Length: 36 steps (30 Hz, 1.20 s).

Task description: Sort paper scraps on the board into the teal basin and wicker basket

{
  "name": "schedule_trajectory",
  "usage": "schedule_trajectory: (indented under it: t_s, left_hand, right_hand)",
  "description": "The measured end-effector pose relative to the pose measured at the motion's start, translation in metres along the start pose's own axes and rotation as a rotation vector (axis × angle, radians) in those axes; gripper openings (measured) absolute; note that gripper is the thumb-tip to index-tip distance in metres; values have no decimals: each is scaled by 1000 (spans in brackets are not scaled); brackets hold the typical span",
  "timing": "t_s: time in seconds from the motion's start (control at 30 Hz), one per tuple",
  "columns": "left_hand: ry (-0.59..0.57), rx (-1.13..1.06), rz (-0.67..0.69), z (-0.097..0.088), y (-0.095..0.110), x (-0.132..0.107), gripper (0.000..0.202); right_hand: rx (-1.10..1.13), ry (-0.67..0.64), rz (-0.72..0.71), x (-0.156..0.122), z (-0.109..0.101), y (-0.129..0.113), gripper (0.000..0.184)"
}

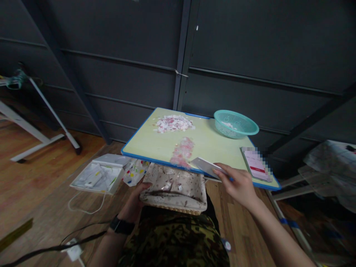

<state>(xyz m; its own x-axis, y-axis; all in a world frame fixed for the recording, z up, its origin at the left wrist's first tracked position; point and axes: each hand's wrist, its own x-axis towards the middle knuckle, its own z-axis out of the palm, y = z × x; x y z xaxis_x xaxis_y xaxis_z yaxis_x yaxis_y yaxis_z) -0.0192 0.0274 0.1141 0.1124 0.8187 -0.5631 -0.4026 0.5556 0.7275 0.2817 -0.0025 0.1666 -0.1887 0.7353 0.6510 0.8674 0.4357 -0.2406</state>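
Note:
My left hand (139, 196) grips the left side of a cloth-lined wicker basket (172, 202), with the thumb over its rim. The basket is just below the table's near edge and has a few small shiny scraps (168, 185) in it. In my right hand (236, 181) is a flat, pale scraper (204, 165), its blade low over the near edge of the yellow tabletop (150, 137). Left of the blade, a strip of translucent pinkish flakes (183, 150) runs to the edge. Farther back lies a heap of white and pink flakes (174, 123).
A green plastic colander (236, 124) with some pale pieces stands at the back right. A phone (255, 165) lies at the table's right edge. On the floor at left are an open white box (97, 176), cables and a power adapter (73, 250). Dark metal panels (125, 37) rise behind.

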Motion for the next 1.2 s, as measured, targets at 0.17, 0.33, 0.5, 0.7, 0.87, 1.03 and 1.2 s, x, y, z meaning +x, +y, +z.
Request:
schedule_trajectory:
  t_s: [0.17, 0.33, 0.5, 0.7, 0.87, 1.03, 1.2]
  left_hand:
    - [-14, -35, 35, 0, -1, -1, 46]
    - [-18, -44, 24, -2, -1, -1, 43]
    - [-11, -31, 17, -7, -3, 4, 31]
    - [-15, -25, 10, -11, -4, 7, 24]
    - [-40, -46, -3, -15, -5, 10, 29]
    - [-81, -57, 9, -15, -7, 11, 31]
    - [-56, -67, -9, -11, -6, 6, 24]
  right_hand:
    - [44, -52, 20, 7, -2, 3, 19]
    - [54, -72, 74, 9, -4, 4, 19]
    - [82, -130, 264, 11, -5, 6, 25]
    - [333, -166, 559, 21, 4, 16, 33]
    - [436, -95, 635, 27, 7, 15, 34]
    - [485, -139, 529, 39, 23, 3, 29]
    - [515, -220, 443, 58, 48, 2, 29]
